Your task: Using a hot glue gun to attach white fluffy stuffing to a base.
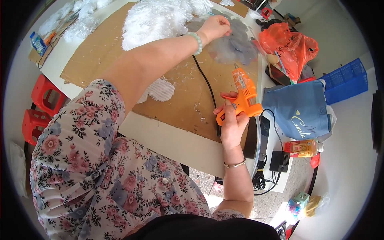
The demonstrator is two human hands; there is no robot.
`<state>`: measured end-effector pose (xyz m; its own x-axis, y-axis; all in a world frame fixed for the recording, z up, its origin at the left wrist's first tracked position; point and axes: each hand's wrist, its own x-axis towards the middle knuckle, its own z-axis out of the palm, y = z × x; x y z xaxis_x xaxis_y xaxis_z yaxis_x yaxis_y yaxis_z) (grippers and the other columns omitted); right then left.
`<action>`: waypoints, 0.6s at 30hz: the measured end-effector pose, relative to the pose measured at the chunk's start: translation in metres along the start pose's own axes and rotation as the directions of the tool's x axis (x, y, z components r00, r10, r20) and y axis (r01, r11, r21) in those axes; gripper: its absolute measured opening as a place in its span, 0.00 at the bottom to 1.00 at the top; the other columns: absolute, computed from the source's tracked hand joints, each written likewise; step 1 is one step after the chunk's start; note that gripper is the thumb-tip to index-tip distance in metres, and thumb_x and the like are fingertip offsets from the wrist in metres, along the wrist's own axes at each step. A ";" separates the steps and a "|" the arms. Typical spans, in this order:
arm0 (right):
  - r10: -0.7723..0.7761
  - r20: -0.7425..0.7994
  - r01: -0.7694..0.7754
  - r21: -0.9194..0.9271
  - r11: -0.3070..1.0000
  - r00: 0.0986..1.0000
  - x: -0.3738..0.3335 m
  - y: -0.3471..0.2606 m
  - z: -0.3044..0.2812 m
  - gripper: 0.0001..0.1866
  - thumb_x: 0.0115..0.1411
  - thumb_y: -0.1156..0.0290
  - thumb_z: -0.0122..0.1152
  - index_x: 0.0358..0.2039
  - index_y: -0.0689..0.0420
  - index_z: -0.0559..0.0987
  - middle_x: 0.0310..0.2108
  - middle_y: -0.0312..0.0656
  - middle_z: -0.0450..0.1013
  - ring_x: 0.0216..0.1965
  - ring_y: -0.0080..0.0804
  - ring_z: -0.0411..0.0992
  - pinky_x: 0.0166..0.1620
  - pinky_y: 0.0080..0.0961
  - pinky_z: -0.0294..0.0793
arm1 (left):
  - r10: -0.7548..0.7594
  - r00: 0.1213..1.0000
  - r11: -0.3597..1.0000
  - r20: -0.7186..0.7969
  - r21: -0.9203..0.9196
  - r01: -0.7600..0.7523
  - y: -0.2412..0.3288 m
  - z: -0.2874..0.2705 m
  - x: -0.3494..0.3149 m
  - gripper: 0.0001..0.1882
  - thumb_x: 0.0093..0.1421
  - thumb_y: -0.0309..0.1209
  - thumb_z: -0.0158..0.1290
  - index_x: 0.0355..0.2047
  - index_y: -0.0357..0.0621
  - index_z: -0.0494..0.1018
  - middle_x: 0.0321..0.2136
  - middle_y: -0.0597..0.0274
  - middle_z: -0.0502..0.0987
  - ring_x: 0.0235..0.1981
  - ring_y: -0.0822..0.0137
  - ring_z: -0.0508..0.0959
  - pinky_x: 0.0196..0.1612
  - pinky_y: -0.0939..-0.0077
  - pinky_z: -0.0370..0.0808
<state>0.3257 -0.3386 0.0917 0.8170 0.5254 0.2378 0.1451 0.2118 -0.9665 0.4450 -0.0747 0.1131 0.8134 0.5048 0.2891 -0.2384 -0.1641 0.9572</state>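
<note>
My right hand [232,128] is wrapped round the handle of an orange hot glue gun [244,90], whose nozzle points away from me toward a pile of sheer grey pieces [236,46]. My left hand [215,29] reaches across to the far side, above that pile. Its fingers are closed in a pinch, and what they hold, if anything, is too small to make out. Left of it lies a large heap of white fluffy material [154,24]. A small white ribbed piece [161,90] rests on the cardboard [180,112], partly behind my left arm.
A black cord [205,76] runs over the cardboard. To the right stand a red plastic bag [286,46], a phone [278,75], a blue bag [296,106], a drink bottle [304,148] and a black power adapter [279,161]. Red stools [46,96] are at the left.
</note>
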 end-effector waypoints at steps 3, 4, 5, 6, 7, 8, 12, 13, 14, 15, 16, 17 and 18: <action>0.017 0.002 -0.017 -0.024 1.000 1.000 -0.002 0.002 -0.004 0.14 0.61 0.73 0.49 0.46 0.65 0.67 0.41 0.48 0.71 0.24 0.24 0.69 0.31 0.24 0.72 | -0.071 0.997 0.992 0.020 -0.106 0.073 0.011 0.003 -0.008 0.09 0.60 0.28 0.46 0.40 0.40 0.68 0.33 0.56 0.77 0.31 0.65 0.80 0.34 0.77 0.77; 0.025 0.001 -0.025 -0.024 0.999 1.000 -0.003 0.005 -0.005 0.14 0.61 0.73 0.49 0.46 0.65 0.67 0.41 0.48 0.71 0.24 0.24 0.69 0.31 0.24 0.72 | -0.081 0.996 0.989 0.032 -0.123 0.085 0.013 0.005 -0.014 0.09 0.62 0.28 0.44 0.41 0.40 0.66 0.34 0.55 0.77 0.30 0.65 0.80 0.32 0.77 0.77; 0.030 -0.008 -0.030 -0.031 0.999 1.000 -0.003 0.009 -0.006 0.14 0.61 0.73 0.48 0.46 0.65 0.67 0.42 0.48 0.71 0.24 0.24 0.69 0.31 0.24 0.72 | -0.093 0.995 0.985 0.042 -0.139 0.098 0.013 0.006 -0.017 0.09 0.63 0.29 0.43 0.42 0.40 0.65 0.34 0.55 0.76 0.29 0.64 0.80 0.31 0.77 0.77; 0.036 -0.015 -0.037 -0.038 0.999 0.999 -0.004 0.013 -0.006 0.14 0.61 0.73 0.48 0.46 0.65 0.67 0.42 0.48 0.71 0.23 0.24 0.69 0.31 0.23 0.72 | -0.104 0.994 0.984 0.040 -0.138 0.108 0.009 0.005 -0.018 0.09 0.63 0.29 0.43 0.42 0.40 0.65 0.34 0.55 0.76 0.29 0.64 0.80 0.31 0.77 0.77; 0.052 -0.007 -0.052 -0.036 0.998 0.999 -0.007 0.020 -0.003 0.14 0.61 0.73 0.48 0.46 0.65 0.67 0.42 0.48 0.71 0.23 0.24 0.69 0.31 0.23 0.72 | -0.121 0.993 0.984 -0.001 -0.132 0.120 0.001 0.001 -0.023 0.09 0.62 0.28 0.46 0.41 0.40 0.67 0.33 0.56 0.76 0.29 0.65 0.79 0.29 0.77 0.77; 0.041 -0.013 -0.042 -0.036 0.998 0.999 -0.009 0.025 0.000 0.14 0.61 0.73 0.48 0.46 0.65 0.67 0.42 0.48 0.72 0.23 0.24 0.69 0.31 0.22 0.71 | -0.138 0.989 0.983 -0.043 -0.126 0.132 -0.007 -0.004 -0.028 0.09 0.60 0.28 0.48 0.40 0.39 0.69 0.33 0.56 0.76 0.28 0.65 0.78 0.27 0.76 0.76; 0.035 -0.043 -0.039 -0.087 0.995 0.998 -0.009 0.037 0.012 0.14 0.61 0.72 0.50 0.45 0.64 0.69 0.40 0.48 0.73 0.22 0.24 0.69 0.29 0.20 0.69 | -0.136 0.923 0.987 -0.361 0.026 0.156 0.002 -0.009 -0.029 0.09 0.58 0.25 0.50 0.40 0.39 0.71 0.29 0.59 0.76 0.25 0.72 0.76 0.24 0.78 0.73; 0.030 -0.062 -0.037 -0.099 0.994 0.998 -0.013 0.041 0.013 0.14 0.60 0.72 0.50 0.45 0.64 0.69 0.40 0.48 0.73 0.22 0.24 0.69 0.29 0.20 0.68 | -0.119 0.797 0.942 -0.592 0.187 0.279 0.020 0.004 -0.036 0.08 0.58 0.27 0.52 0.36 0.37 0.75 0.26 0.62 0.76 0.23 0.76 0.74 0.26 0.79 0.71; 0.021 -0.080 -0.030 -0.107 0.994 0.997 -0.019 0.047 0.016 0.14 0.60 0.71 0.51 0.44 0.64 0.69 0.40 0.49 0.74 0.21 0.24 0.69 0.29 0.19 0.68 | -0.100 0.953 0.995 -0.286 -0.043 0.091 0.015 -0.026 -0.048 0.08 0.57 0.26 0.52 0.36 0.36 0.75 0.27 0.60 0.77 0.21 0.75 0.74 0.23 0.79 0.71; 0.017 -0.076 -0.025 -0.117 0.993 0.997 -0.026 0.053 0.020 0.15 0.59 0.70 0.51 0.44 0.64 0.69 0.40 0.50 0.74 0.21 0.24 0.70 0.29 0.19 0.68 | 0.030 0.999 0.945 0.014 -0.326 -0.024 0.010 -0.063 -0.064 0.08 0.57 0.26 0.53 0.36 0.36 0.75 0.27 0.57 0.78 0.18 0.74 0.75 0.20 0.80 0.71; 0.003 -0.075 -0.014 -0.148 0.989 0.997 -0.033 0.058 0.022 0.15 0.59 0.70 0.52 0.44 0.65 0.69 0.40 0.51 0.74 0.21 0.24 0.69 0.29 0.19 0.68 | 0.004 1.000 0.946 -0.003 -0.323 -0.005 0.007 -0.083 -0.080 0.08 0.57 0.26 0.53 0.36 0.36 0.75 0.27 0.57 0.78 0.18 0.74 0.75 0.20 0.80 0.71; 0.000 -0.072 -0.012 -0.163 0.987 0.997 -0.034 0.061 0.023 0.15 0.59 0.70 0.52 0.45 0.65 0.69 0.40 0.51 0.74 0.21 0.24 0.69 0.30 0.19 0.68 | 0.211 0.977 0.977 -0.006 -0.029 -0.211 0.012 -0.097 -0.090 0.09 0.56 0.25 0.53 0.37 0.35 0.74 0.27 0.57 0.78 0.19 0.74 0.75 0.20 0.80 0.71; -0.003 -0.071 -0.010 -0.179 0.984 0.997 -0.035 0.064 0.023 0.15 0.59 0.70 0.52 0.45 0.65 0.69 0.40 0.52 0.73 0.21 0.24 0.69 0.30 0.20 0.68 | 0.395 0.917 0.880 0.060 0.262 -0.396 0.017 -0.111 -0.101 0.09 0.56 0.24 0.53 0.38 0.34 0.74 0.27 0.57 0.78 0.19 0.74 0.75 0.21 0.80 0.71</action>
<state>0.2938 -0.3241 0.0236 0.8544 0.4646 0.2328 0.2341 0.0557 -0.9706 0.3003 -0.0339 0.1016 0.6832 0.3473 0.6423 -0.3929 -0.5665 0.7243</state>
